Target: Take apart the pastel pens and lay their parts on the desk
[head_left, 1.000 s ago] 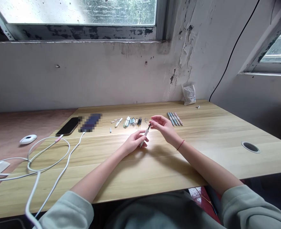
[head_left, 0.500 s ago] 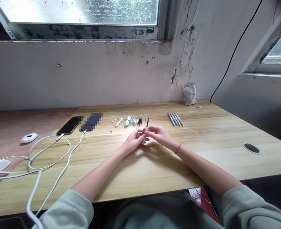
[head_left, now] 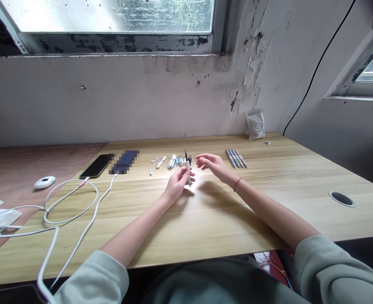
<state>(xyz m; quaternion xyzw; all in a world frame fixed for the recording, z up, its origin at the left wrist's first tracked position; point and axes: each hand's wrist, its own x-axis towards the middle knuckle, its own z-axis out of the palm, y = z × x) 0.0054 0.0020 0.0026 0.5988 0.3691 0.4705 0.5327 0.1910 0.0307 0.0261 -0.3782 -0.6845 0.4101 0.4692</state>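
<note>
Clasping a white pen barrel (head_left: 188, 167) in the left hand (head_left: 175, 182), over the desk (head_left: 211, 240).
Well in from the near edge, with open wood on that side; crowded just beyond by pen parts (head_left: 172, 161). Pointing up along its long axis, tipped slightly left, with a dark refill (head_left: 186, 154) on top. Loosely curled at the right hand (head_left: 216, 166), near small metal pieces (head_left: 197, 160); cannot tell whether holding any.

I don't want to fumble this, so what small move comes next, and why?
Probably pinch a small piece with the right hand: it hovers beside the pen parts, while the left hand holds the white barrel with a dark refill sticking up.
</note>
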